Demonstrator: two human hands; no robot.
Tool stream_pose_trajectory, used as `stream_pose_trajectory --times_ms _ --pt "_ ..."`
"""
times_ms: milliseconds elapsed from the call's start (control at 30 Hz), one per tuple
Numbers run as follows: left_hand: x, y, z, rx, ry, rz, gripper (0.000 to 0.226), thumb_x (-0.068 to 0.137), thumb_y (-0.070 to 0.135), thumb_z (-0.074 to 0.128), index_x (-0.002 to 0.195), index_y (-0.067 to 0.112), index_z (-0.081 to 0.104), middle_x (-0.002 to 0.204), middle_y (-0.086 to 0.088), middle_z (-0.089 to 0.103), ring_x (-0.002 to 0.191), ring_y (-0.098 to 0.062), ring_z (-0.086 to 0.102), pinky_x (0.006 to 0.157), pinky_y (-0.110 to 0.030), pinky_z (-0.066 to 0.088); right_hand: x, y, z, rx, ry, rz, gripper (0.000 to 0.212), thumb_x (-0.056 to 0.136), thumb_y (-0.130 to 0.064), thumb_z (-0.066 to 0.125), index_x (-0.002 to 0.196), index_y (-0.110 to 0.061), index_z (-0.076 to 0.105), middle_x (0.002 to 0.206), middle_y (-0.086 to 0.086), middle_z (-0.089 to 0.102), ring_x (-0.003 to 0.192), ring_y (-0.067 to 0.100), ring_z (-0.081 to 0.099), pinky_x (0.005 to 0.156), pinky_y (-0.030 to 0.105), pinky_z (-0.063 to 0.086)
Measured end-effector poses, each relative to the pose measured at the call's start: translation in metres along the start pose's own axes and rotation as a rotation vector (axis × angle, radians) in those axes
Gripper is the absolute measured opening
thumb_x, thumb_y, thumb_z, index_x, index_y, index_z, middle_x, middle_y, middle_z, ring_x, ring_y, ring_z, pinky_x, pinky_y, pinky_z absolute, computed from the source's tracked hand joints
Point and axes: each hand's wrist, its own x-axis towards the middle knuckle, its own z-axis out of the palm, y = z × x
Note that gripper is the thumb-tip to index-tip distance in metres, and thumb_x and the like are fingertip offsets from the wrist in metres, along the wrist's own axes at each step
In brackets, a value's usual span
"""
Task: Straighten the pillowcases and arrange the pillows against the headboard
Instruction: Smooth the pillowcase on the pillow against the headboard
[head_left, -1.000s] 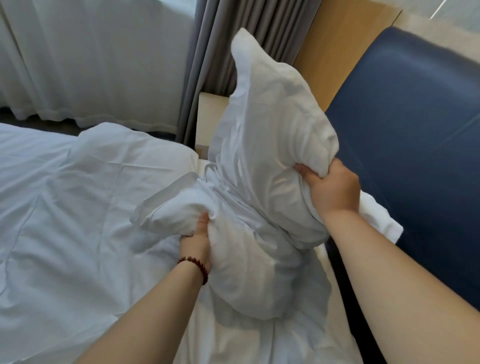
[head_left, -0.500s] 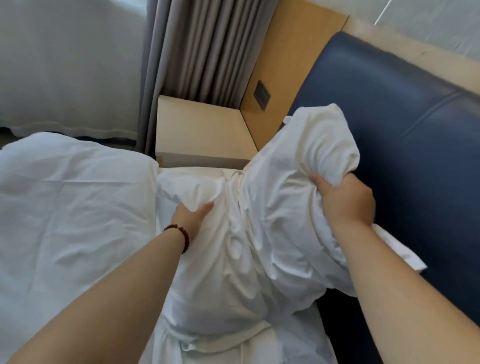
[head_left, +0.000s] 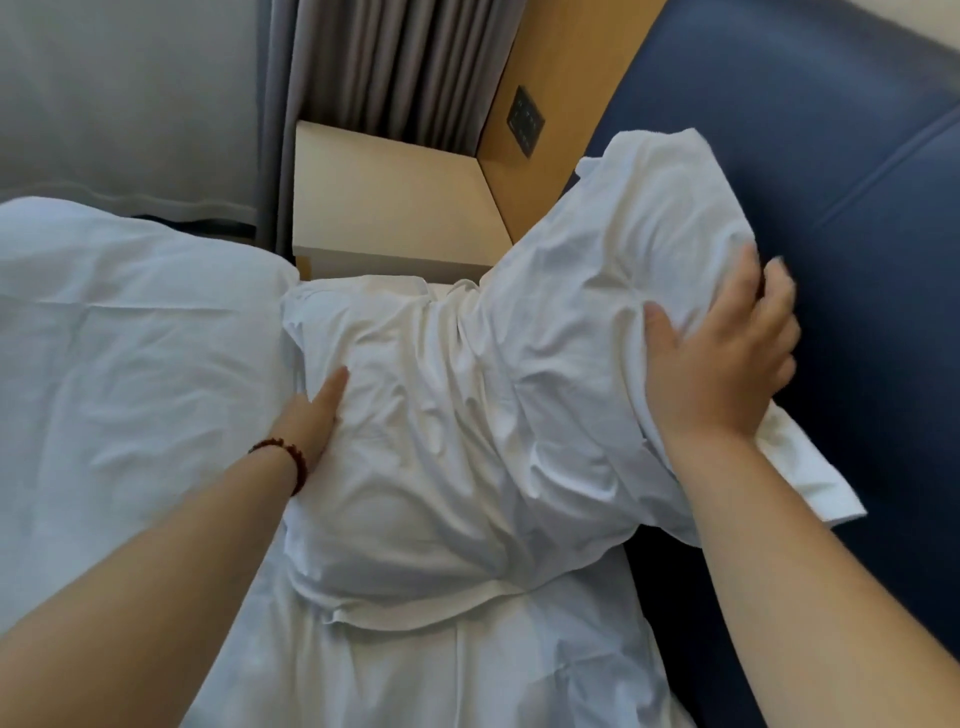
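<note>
Grips released since the earlier frame, left hand and right hand press open-palmed, apart, on the pillow between them, leaning on the headboard beyond the right hand; ungripped, it may slump, still creased

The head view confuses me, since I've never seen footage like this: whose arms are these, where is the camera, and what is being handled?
No machine here: a person wears a camera on the head, looking down at their own arms. The left hand presses flat on a white pillow lying crumpled on the bed. The right hand rests open on the pillow's upper end, which leans against the blue headboard. Neither hand grips anything. A nightstand stands beyond the bed.
</note>
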Motion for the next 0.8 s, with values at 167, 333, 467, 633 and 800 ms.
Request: stream_pose_trajectory --times_ms 167,333,467,633,800 --pt "-0.040 -0.057 -0.003 -0.040 -0.016 -0.150 0.104 0.072 0.086 0.047 0.145 0.013 0.043 0.145 -0.013 0.048 0.129 -0.035 0.047 0.109 -0.045 0.035 -0.093 -0.018 0.011 -0.198 -0.301 -0.422 0.069 0.091 -0.070 0.033 0.152 -0.039 0.023 0.164 0.009 0.001 0.149 0.041 -0.002 0.113 0.063 -0.009" --pt "-0.060 -0.051 0.008 -0.033 0.173 -0.091 0.087 0.079 0.069 0.061 0.131 -0.001 0.052 0.130 -0.019 0.057 0.116 -0.037 0.053 0.096 -0.041 0.040 -0.102 0.026 0.039 -0.466 -0.393 -0.455 0.072 0.087 -0.074 0.026 0.152 -0.045 0.013 0.162 0.002 -0.019 0.147 0.036 -0.018 0.113 0.061 -0.017" --pt "-0.061 -0.060 -0.010 -0.050 0.182 -0.129 0.091 0.078 0.071 0.060 0.138 0.003 0.048 0.136 -0.016 0.053 0.119 -0.037 0.052 0.095 -0.043 0.041 -0.092 0.042 0.039 -0.494 -0.411 -0.448 0.073 0.088 -0.075 0.027 0.152 -0.046 0.008 0.162 0.000 -0.019 0.148 0.034 -0.017 0.113 0.061 -0.017" --pt "-0.066 -0.093 -0.046 -0.133 0.053 -0.276 0.082 0.071 0.077 0.062 0.114 0.008 0.065 0.103 -0.010 0.068 0.088 -0.030 0.064 0.083 -0.040 0.053 -0.127 0.014 0.040 -0.350 -0.480 -0.344 0.077 0.088 -0.068 0.039 0.154 -0.034 0.019 0.162 0.008 -0.017 0.145 0.044 -0.019 0.114 0.063 -0.010" --pt "-0.071 -0.091 -0.062 -0.566 0.046 -0.127 0.011 0.095 0.017 0.063 0.088 0.008 0.062 0.070 -0.006 0.053 0.056 -0.013 0.050 0.053 -0.023 0.048 -0.186 -0.040 0.054 -0.079 -0.654 -0.448 0.072 0.087 -0.069 0.031 0.151 -0.037 0.025 0.164 0.008 -0.006 0.147 0.040 -0.016 0.113 0.062 -0.014"
